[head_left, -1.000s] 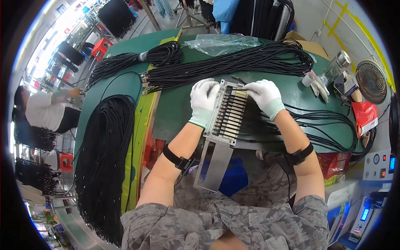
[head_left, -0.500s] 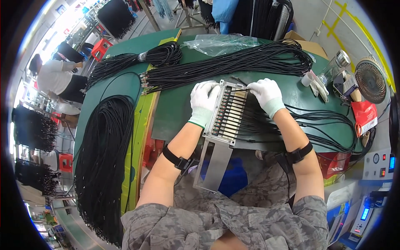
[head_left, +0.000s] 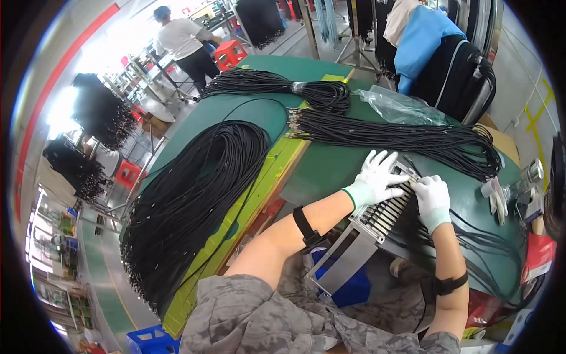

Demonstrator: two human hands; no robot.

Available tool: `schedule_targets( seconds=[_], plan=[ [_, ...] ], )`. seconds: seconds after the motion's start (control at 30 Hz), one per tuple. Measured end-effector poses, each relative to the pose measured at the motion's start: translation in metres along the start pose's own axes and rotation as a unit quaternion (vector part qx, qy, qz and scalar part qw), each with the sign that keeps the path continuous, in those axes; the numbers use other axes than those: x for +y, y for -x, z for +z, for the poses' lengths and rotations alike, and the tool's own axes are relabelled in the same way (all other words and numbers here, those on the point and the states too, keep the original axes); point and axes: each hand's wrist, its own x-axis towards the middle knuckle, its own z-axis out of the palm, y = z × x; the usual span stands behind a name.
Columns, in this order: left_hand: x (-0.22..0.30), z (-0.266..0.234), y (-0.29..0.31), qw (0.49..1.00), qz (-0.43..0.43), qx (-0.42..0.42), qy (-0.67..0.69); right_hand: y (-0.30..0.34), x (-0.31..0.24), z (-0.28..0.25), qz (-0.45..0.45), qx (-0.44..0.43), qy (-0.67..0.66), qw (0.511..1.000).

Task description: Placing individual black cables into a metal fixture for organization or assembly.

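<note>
A metal fixture [head_left: 367, 229] with a row of narrow slots lies tilted across the table's near edge, black cables [head_left: 471, 239] running from its right side. My left hand [head_left: 377, 177], in a white glove, rests over the fixture's far left side with fingers spread, the fingertips near the upper slots. At the fixture's far right end, my gloved right hand [head_left: 433, 199] has its fingers bent and closed on a black cable at the slots. The cable's end is mostly hidden by the fingers.
Bundles of black cable [head_left: 200, 189] lie on the green table [head_left: 330, 171], beside a yellow-green strip [head_left: 247, 230]. A clear plastic bag [head_left: 401, 106] lies at the back. Gloves [head_left: 499, 203] and a glass jar [head_left: 526, 177] stand right. Another person [head_left: 186, 44] stands far left.
The view has turned left, so everything sits further right. My left hand has moved from the fixture's side onto its top, fingers spreading. My right hand has bent its fingers over the far slots.
</note>
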Motion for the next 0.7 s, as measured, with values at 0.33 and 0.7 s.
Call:
schedule_targets(
  seconds=[0.33, 0.7],
  plan=[
    [0.002, 0.004, -0.01, 0.998, -0.018, -0.062, -0.007, -0.018, 0.039, 0.024, 0.169, -0.112, 0.07, 0.977],
    [-0.02, 0.013, -0.002, 0.918, -0.118, 0.171, 0.339, -0.02, 0.015, -0.022, -0.03, 0.04, -0.127, 0.991]
  ],
)
